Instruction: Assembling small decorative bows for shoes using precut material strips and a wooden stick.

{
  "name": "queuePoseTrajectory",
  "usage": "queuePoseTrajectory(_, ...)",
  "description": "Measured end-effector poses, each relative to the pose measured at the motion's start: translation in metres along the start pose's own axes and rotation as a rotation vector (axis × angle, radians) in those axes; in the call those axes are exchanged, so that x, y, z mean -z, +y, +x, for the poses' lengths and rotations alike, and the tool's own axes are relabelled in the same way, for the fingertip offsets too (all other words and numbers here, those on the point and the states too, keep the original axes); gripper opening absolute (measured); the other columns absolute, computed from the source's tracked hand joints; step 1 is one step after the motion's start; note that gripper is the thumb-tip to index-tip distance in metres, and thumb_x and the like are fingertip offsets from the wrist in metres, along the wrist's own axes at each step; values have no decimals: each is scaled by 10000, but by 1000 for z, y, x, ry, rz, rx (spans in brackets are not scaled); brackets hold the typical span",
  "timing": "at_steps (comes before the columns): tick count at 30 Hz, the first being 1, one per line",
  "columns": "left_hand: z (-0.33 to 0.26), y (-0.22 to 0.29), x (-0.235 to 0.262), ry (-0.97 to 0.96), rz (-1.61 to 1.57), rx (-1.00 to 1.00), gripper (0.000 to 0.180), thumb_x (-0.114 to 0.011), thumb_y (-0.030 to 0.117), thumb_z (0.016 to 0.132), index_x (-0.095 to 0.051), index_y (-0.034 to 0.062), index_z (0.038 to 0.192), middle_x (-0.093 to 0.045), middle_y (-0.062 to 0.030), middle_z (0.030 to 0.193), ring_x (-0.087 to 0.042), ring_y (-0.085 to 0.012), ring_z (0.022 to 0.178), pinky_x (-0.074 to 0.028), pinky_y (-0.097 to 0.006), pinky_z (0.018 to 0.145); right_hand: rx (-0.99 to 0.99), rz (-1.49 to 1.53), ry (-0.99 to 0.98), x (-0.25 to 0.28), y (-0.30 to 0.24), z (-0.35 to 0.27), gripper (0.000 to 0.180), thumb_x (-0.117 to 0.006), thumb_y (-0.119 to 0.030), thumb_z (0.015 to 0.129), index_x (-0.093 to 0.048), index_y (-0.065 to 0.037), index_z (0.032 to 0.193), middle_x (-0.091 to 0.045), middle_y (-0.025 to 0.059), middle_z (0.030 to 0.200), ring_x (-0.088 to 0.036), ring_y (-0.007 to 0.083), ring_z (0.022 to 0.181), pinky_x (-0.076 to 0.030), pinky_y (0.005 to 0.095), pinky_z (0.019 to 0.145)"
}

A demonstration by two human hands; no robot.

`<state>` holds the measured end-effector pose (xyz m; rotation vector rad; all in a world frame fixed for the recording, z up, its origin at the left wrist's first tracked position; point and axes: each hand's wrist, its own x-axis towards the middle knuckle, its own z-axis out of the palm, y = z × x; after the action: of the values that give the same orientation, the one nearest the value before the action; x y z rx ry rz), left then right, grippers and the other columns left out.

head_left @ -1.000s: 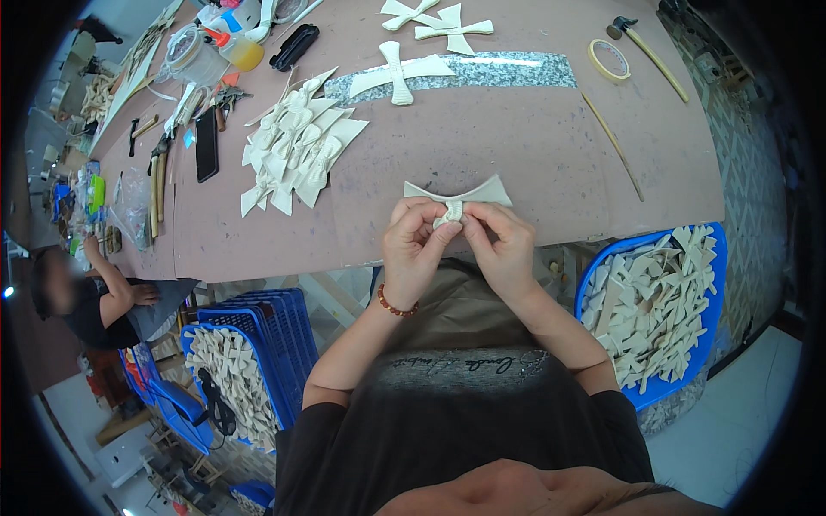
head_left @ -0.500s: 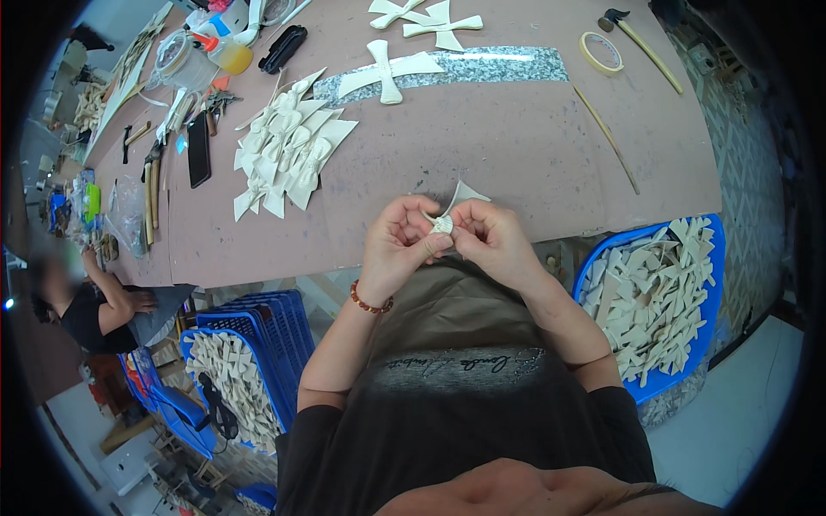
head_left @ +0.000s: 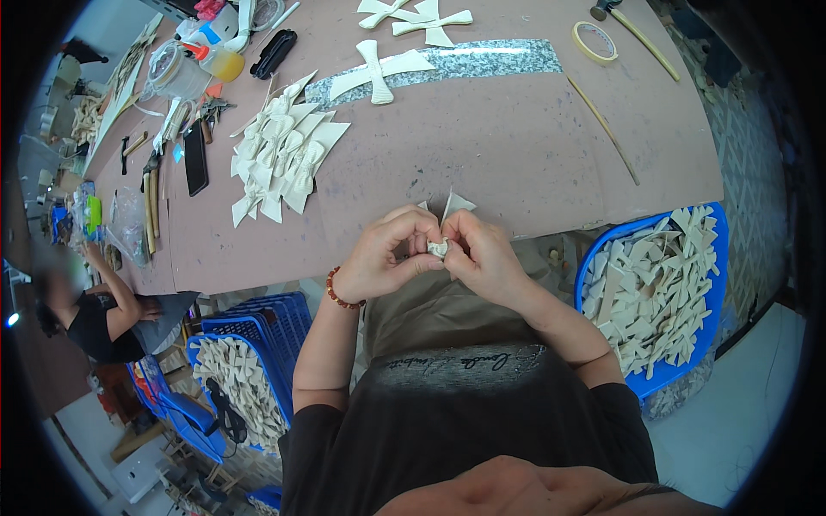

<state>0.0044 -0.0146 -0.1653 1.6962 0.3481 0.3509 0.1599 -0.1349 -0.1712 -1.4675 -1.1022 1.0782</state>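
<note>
Both hands, left hand (head_left: 387,254) and right hand (head_left: 486,258), were pinched together on 1 cream bow piece (head_left: 440,245) just off the table's near edge (head_left: 482,185). Its wings pointed up and away, centred between them, neither hand nearer.

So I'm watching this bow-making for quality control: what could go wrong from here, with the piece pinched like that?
The small cream bow piece is pinched between the left hand and the right hand past the brown table's edge, over the lap; if it slips, it may drop to the floor. Tight pinching might also crease it unevenly, unlike the pile of finished cream bows.
</note>
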Motion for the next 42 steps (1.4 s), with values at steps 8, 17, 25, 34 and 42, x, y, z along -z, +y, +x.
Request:
queuePoseTrajectory(8, 7, 7, -7, 49, 380, -202, 188, -726, 36, 791, -601, 51, 932, -598, -65, 941, -590, -147, 767, -487, -259, 669, -173, 437, 93, -13, 17, -1, 77, -493, -64, 934, -484, -4, 888, -585, 46, 749, -599, 81, 603, -480, 222, 537)
queuePoseTrajectory(17, -4, -17, -23, 265, 18, -100, 219, -695, -44, 794, -622, 6, 994, -608, -95, 1036, -631, -160, 886, -523, -267, 751, -81, 341, 13, 8, 4, 0, 38, -490, -27, 949, -506, -4, 974, -589, 34, 842, -600, 72, 691, -493, 207, 636)
queuePoseTrajectory(25, -5, -14, -15, 116, -273, 51, 169, -653, -95, 828, -612, -22, 975, -602, -88, 1048, -603, -101, 884, -530, -223, 785, -23, -58, -239, 30, -8, 9, 30, -568, -23, 907, -559, 2, 921, -613, 44, 849, -619, 70, 686, -485, 209, 591)
queuePoseTrajectory(34, -9, 2, -31, 643, 326, -104, 91, -703, 11, 810, -620, 15, 847, -514, -78, 989, -520, -101, 750, -455, -213, 637, -4, 528, -52, 10, 22, 11, 17, -456, -29, 953, -467, -41, 955, -560, 14, 752, -516, 51, 606, -424, 191, 574)
queuePoseTrajectory(42, -14, -9, -30, 587, 656, -63, 126, -670, 44, 812, -643, 49, 935, -475, -146, 1074, -522, -261, 924, -427, -363, 829, 87, 489, 118, -9, 44, 15, 89, -519, -2, 896, -500, -71, 948, -557, -1, 775, -568, 62, 636, -471, 221, 553)
